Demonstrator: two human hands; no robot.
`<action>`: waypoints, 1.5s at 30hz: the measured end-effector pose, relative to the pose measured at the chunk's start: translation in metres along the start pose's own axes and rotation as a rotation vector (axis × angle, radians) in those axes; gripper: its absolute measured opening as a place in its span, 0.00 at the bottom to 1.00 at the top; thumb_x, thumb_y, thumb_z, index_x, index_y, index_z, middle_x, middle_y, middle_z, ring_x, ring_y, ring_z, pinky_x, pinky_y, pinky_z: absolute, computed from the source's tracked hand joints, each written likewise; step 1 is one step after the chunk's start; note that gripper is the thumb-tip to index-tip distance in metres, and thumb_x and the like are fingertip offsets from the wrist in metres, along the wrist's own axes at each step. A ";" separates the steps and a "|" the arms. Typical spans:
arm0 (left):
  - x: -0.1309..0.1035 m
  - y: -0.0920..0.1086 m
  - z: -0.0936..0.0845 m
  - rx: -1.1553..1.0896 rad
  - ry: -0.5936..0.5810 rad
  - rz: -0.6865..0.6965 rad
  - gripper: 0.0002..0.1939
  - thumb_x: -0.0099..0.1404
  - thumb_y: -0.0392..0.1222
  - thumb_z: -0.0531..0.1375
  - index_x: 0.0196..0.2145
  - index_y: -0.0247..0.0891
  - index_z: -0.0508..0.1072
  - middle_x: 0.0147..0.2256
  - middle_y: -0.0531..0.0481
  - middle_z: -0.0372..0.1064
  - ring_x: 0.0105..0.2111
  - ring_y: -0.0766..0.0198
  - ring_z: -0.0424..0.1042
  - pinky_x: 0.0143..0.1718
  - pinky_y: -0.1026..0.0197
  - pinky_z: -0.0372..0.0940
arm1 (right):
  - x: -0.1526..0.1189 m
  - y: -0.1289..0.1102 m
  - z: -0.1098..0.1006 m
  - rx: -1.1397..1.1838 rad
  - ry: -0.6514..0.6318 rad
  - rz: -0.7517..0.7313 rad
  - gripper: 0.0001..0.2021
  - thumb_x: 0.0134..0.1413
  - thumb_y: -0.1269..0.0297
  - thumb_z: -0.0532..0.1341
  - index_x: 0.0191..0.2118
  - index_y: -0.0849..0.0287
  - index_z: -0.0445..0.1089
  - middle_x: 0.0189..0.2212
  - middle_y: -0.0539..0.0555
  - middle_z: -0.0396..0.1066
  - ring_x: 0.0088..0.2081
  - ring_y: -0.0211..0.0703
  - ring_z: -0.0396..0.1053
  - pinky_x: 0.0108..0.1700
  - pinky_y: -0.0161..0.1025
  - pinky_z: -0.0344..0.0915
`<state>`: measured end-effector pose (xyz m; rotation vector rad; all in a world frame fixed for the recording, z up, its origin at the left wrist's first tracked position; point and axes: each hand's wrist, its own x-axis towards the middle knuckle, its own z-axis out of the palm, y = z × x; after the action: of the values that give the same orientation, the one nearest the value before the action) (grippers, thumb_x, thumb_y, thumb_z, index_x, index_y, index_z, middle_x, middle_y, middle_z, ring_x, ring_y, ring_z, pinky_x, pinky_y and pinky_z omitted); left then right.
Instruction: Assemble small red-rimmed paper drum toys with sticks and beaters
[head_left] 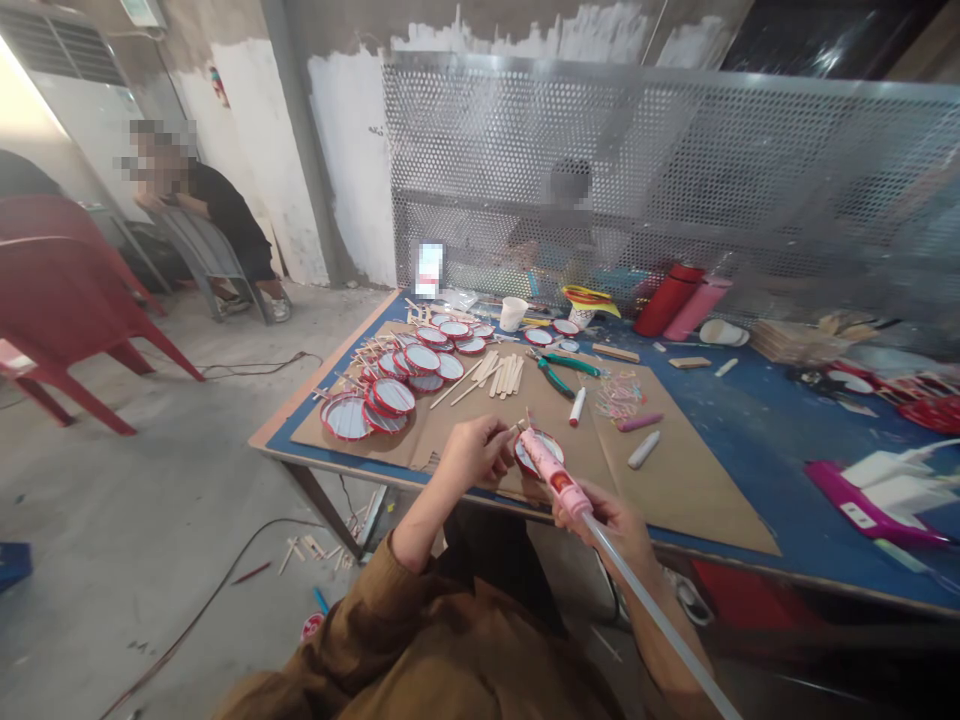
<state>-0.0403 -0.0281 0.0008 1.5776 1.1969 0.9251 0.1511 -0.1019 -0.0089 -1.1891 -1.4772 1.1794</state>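
My right hand (600, 510) is closed round a pink glue gun (551, 468), with a long clear glue stick (652, 605) running out of its back. The gun's front lies over a small round disc with a red rim (529, 457) at the near edge of the cardboard (450, 430). Beside that disc on the left, my left hand (478, 450) pinches a small wooden stick (517, 427) near the gun's tip. Similar red-rimmed discs (394, 396) are piled to the left, and flat wooden sticks (508, 374) lie beyond my hands.
Green-handled pliers (555, 375), a white marker (577, 407), a purple marker (640, 422) and thin coloured strands (619, 393) lie right of centre. A purple power strip (862, 510) is at the right. A perforated metal panel (675, 180) stands behind the table. A person (229, 220) sits back left.
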 end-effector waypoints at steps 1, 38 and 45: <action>0.000 0.000 0.000 -0.004 -0.001 -0.001 0.10 0.63 0.45 0.52 0.29 0.37 0.67 0.20 0.53 0.69 0.16 0.70 0.69 0.14 0.71 0.62 | 0.000 0.000 0.000 0.003 -0.005 0.001 0.21 0.47 0.47 0.62 0.38 0.61 0.73 0.21 0.50 0.63 0.21 0.33 0.52 0.21 0.31 0.50; -0.001 0.004 -0.001 -0.080 -0.003 -0.026 0.08 0.63 0.40 0.50 0.29 0.36 0.64 0.21 0.54 0.68 0.15 0.72 0.66 0.11 0.73 0.60 | 0.004 0.003 -0.006 -0.017 0.022 0.002 0.20 0.43 0.50 0.65 0.36 0.63 0.75 0.19 0.50 0.64 0.22 0.36 0.58 0.24 0.33 0.58; -0.002 0.003 -0.001 -0.049 0.031 0.009 0.09 0.63 0.42 0.52 0.28 0.36 0.65 0.18 0.55 0.67 0.13 0.72 0.66 0.12 0.73 0.60 | 0.004 0.011 -0.008 0.070 0.068 -0.036 0.18 0.36 0.56 0.69 0.36 0.58 0.74 0.24 0.51 0.69 0.26 0.39 0.64 0.28 0.35 0.63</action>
<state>-0.0410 -0.0301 0.0034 1.5360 1.1800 0.9808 0.1601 -0.0955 -0.0184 -1.1395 -1.3896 1.1459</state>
